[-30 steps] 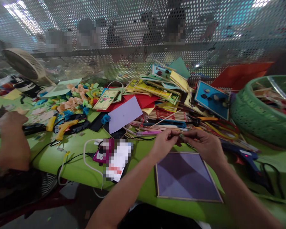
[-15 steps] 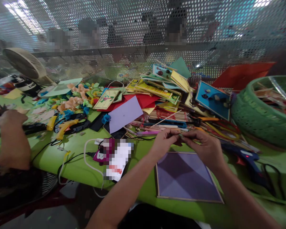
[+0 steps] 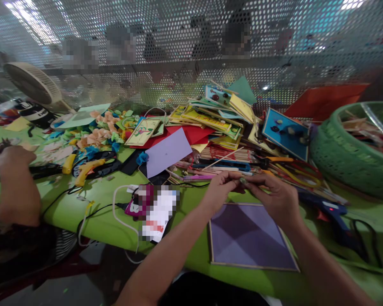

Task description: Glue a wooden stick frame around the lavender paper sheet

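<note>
Green tabletop: framed purple panel lying flat. Beyond its far edge, left hand and right hand, fingers pinching a small greenish piece between them. Apparent step: fine two-handed handling; continuing calls for light, steady pressure.

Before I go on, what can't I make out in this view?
Small piece, head view: too small to identify, partly covered by the left hand and right hand.
White rectangle, head view: its content masked by pixelation.
Green basket, head view: right side cut off by the picture's edge.
</note>
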The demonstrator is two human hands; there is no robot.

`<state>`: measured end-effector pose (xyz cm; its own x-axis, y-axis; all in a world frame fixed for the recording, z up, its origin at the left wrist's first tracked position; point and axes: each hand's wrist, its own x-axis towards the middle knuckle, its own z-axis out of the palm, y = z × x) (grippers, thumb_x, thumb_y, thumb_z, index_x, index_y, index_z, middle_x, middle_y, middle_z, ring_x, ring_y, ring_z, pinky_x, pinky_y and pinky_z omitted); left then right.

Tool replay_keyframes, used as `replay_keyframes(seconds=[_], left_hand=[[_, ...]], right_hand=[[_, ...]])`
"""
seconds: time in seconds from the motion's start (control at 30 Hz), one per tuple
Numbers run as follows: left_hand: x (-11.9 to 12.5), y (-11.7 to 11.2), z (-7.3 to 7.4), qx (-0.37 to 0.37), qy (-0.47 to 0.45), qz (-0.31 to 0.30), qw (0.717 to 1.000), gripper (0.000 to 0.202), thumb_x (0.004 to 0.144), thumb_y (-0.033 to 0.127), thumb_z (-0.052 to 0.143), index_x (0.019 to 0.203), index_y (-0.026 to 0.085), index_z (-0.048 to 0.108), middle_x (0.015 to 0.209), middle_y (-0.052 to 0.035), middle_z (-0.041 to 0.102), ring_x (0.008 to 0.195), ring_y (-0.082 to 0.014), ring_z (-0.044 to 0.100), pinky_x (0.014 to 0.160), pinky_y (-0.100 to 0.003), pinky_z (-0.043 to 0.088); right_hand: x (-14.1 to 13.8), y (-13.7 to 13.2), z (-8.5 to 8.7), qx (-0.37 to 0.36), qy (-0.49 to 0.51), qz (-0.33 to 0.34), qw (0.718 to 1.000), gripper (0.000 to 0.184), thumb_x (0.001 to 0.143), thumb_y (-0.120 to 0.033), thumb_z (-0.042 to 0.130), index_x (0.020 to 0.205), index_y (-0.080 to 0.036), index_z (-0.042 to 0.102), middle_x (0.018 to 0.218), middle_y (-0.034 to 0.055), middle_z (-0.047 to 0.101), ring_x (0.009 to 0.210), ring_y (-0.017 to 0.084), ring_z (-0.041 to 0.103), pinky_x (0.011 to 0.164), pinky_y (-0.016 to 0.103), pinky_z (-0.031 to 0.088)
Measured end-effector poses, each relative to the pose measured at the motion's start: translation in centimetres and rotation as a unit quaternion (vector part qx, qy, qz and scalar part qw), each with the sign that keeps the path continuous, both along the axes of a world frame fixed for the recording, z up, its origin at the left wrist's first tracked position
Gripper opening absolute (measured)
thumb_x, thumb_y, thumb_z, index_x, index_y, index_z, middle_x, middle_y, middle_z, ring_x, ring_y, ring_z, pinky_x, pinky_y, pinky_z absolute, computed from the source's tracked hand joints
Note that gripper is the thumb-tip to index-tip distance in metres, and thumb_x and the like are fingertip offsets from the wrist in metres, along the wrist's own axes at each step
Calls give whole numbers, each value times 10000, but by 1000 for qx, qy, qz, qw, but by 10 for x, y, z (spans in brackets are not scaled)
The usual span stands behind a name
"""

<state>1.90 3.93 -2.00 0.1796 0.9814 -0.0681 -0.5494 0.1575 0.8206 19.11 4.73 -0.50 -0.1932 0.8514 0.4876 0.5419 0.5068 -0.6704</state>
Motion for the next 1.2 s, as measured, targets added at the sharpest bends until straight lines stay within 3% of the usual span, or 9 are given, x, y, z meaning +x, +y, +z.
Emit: replay_keyframes(seconds=[0.1,0.23,0.43,0.53,0.63,0.8,1.0,1.2], left_hand=[[-1,-1,2,-8,4,-13,1000,436,716,465,854,957,132,710,804,-45,711,695,-134,643,741,-310,563],[-1,0,1,4,25,-25,999,513,693,565,863,891,125,690,757,-37,682,675,-125,622,702,-290,551],[1,4,-7,46,61,21,997,505,718,550,849,935,131,671,847,-50,696,724,-132,640,685,-277,553],[3,3,-11,81,92,25,992,471,789,547,791,965,131,658,855,-42,684,702,-125,639,662,-268,554],[3,2,-13,116,119,23,986,423,849,528,739,972,134,645,817,-23,666,677,-116,629,660,-262,549],[3,-1,-11,138,156,20,978,313,910,435,679,990,136,638,838,-25,658,684,-107,622,678,-254,542],[4,1,-12,123,126,22,984,323,878,433,706,986,136,637,844,-20,642,686,-104,610,665,-255,544],[4,3,-12,71,48,-28,996,466,805,546,770,955,125,636,793,-25,639,687,-119,608,642,-261,544]], right_hand=[[-1,-1,3,21,-4,-7,1000,74,884,-349,711,924,-320,768,868,3,796,787,237,743,758,399,583],[-2,-1,1,38,-16,2,999,79,898,-325,697,946,-317,760,866,3,785,802,229,739,763,385,576],[-1,1,-2,-66,28,38,997,209,908,-418,696,1055,-270,680,934,23,749,813,205,711,743,341,560],[0,2,3,-103,-39,71,991,237,972,-471,586,920,-246,641,815,21,700,737,192,662,660,318,497],[0,3,5,-93,-110,105,984,371,1034,-458,441,764,-241,574,728,27,644,691,189,605,643,325,439],[-1,2,2,-68,-111,110,985,379,1047,-433,401,742,-245,528,697,23,613,658,183,572,634,326,403],[-1,0,-3,-95,-93,113,985,401,1056,-446,399,747,-241,550,708,13,609,654,172,548,642,322,386],[-3,2,-11,-118,-24,92,988,422,1048,-488,423,711,-245,494,673,-3,560,632,166,502,611,322,370]])
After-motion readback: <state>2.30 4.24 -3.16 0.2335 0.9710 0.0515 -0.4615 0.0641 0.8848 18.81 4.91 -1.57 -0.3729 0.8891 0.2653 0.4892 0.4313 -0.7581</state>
